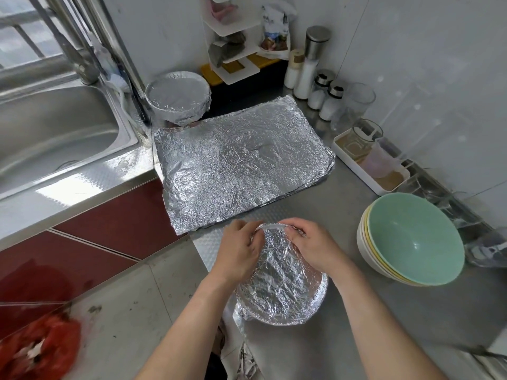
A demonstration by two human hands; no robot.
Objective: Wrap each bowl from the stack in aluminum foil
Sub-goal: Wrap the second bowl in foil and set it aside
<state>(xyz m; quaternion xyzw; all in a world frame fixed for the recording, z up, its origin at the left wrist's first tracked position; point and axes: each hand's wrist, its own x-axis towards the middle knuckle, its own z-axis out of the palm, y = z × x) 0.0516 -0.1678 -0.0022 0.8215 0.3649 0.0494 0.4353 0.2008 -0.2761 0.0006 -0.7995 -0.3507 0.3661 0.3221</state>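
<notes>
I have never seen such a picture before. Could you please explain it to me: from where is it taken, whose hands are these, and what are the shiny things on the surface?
There is no machine here. One camera sits on a person's head and looks down, so the two arms you see are that person's own. The left hand and the right hand both pinch the foil at the far rim of a foil-covered bowl, near the front edge of the steel counter. Behind it lie flat sheets of aluminum foil, and farther back stands another wrapped bowl. To the right is a stack of bare bowls, with a green one on top. A sink is at the left, and seasoning jars stand by the wall.
</notes>
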